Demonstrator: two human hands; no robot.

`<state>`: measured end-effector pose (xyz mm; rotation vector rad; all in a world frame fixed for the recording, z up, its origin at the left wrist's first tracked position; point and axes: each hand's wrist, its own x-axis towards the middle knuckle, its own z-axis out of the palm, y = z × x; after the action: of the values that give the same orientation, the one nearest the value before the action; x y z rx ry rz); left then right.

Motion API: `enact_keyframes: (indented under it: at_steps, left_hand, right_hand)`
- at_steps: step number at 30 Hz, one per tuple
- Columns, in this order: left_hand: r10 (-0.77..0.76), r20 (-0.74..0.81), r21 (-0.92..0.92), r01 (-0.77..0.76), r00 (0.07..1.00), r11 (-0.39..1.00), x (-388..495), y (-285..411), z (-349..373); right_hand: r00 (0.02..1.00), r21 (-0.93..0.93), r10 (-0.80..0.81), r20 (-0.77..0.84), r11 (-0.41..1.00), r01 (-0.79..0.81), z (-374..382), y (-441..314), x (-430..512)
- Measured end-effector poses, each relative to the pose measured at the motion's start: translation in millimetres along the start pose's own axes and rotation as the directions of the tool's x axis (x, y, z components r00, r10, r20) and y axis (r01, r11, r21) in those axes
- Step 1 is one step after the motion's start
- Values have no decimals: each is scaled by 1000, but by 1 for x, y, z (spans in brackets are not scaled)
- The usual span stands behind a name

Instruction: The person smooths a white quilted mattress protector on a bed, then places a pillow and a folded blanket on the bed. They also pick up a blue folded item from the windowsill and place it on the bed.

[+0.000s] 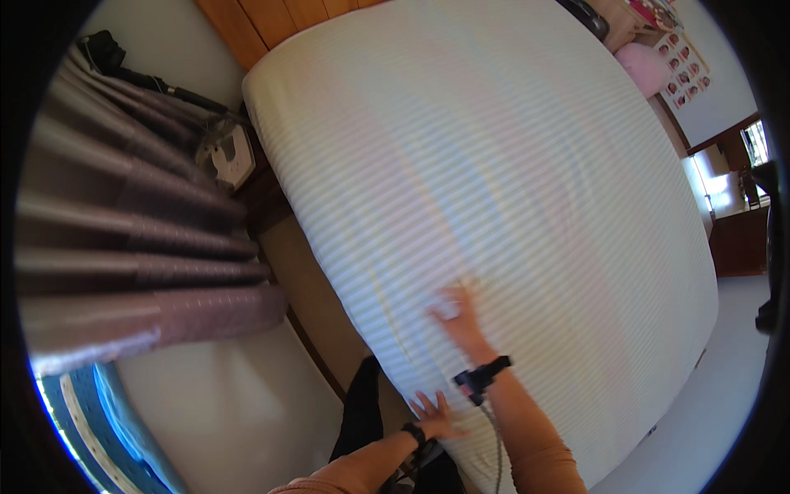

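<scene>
A mattress in a striped pastel fitted sheet (494, 154) fills the middle of the view, pulled mostly smooth with faint creases to the right. Spread flat near its left edge, my left hand (435, 418) rests on the sheet with fingers apart and holds nothing. Farther in, my right hand (460, 318) is over the sheet, slightly blurred, its fingers spread and empty; whether it presses on the fabric I cannot tell. Each wrist wears a black strap, and a device with a cable (472, 384) sits on the right one.
A wooden headboard (278, 21) borders the far end. Brownish-mauve curtains (136, 210) hang at left, beside a white object (231, 157) on a dark bedside stand. A narrow strip of floor (308, 265) runs along the bed. A pink round object (643, 68) is at the far right.
</scene>
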<state>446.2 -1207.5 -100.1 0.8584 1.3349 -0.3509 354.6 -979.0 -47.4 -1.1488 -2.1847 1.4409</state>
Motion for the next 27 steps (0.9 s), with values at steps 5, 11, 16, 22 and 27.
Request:
enact_keyframes:
  at_steps: [5, 11, 16, 22, 27]
  left_hand:
    - [476, 272, 11, -497, 837, 868, -47, -32, -180]
    - [321, -933, 221, -448, 161, 866, -66, -18, -452]
    - [-232, -843, -241, 44, 485, 970, -92, -154, -555]
    - [-527, -616, -530, 187, 586, 827, -99, -225, -589]
    - [-552, -582, -521, 248, 597, 817, -90, -219, -599]
  right_hand:
    - [850, -331, 509, -132, 786, -522, -69, 61, 82]
    - [768, -498, 641, -20, 659, -563, -55, 86, 92]
    - [745, -488, 667, 23, 658, -574, -68, 90, 99]
    - [686, -543, 723, 85, 611, -576, -68, 94, 96]
    - [611, -680, 774, 170, 540, -495, -87, 76, 117]
